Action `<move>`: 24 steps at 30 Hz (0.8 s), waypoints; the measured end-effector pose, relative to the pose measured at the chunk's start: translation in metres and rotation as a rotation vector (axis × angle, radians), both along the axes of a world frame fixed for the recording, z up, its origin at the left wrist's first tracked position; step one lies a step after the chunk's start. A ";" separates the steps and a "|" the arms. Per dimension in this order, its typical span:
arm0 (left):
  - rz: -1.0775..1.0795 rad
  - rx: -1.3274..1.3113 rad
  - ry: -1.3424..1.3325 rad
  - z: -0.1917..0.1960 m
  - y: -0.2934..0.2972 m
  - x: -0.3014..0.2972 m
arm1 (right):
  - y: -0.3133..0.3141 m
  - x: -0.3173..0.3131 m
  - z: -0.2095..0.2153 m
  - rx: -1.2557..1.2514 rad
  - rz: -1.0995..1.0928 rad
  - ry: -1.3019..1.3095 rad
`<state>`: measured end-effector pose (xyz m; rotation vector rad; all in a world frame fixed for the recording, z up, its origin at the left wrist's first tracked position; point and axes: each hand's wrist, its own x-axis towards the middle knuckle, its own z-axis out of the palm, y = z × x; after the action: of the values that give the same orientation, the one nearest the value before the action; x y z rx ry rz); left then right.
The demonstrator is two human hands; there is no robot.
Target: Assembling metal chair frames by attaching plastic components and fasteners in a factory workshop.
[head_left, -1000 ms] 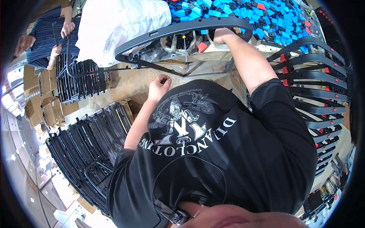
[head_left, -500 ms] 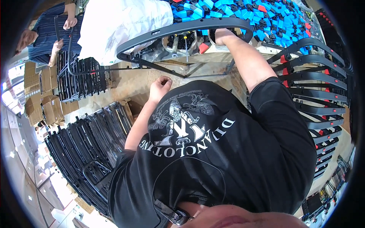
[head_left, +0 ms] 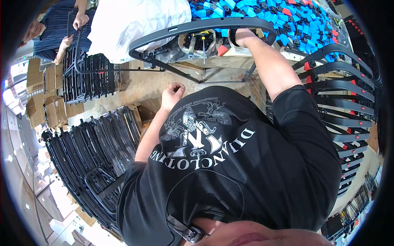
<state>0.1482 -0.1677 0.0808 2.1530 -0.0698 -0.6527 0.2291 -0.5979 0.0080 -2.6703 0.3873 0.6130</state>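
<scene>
My right arm reaches forward through the black bent-tube frame (head_left: 201, 25). My right hand (head_left: 245, 37) dips into an open bag (head_left: 241, 50) of small dark parts, its fingers hidden. Near my body, my left hand (head_left: 173, 95) hangs curled in front of the frame's lower bar; whatever its fingers may hold is hidden. Left of the right hand, another open bag (head_left: 210, 48) holds small black parts. Across it lies a screwdriver (head_left: 204, 39) with a yellow and black handle. A red plastic piece (head_left: 222, 50) sits between the two bags.
A heap of blue plastic pieces (head_left: 262, 18) covers the back of the table, beside a white sack (head_left: 135, 28). Curved black frames (head_left: 344, 86) are stacked at right, more frames (head_left: 94, 151) at left. A co-worker (head_left: 61, 30) holds another frame at far left, near cardboard boxes (head_left: 53, 108).
The view has shifted slightly. My right hand is still in the bag, a little deeper or turned. My left hand stays curled in place. The co-worker's hands have moved slightly.
</scene>
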 end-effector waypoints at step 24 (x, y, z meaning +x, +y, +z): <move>-0.634 -0.278 -0.678 0.023 -0.129 0.088 | 0.087 -0.149 0.052 1.962 -0.863 -0.168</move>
<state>0.2367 -0.2966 0.1037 1.9741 -1.1678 -0.1959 0.0799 -0.5107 0.0604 -0.5479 0.4348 0.1698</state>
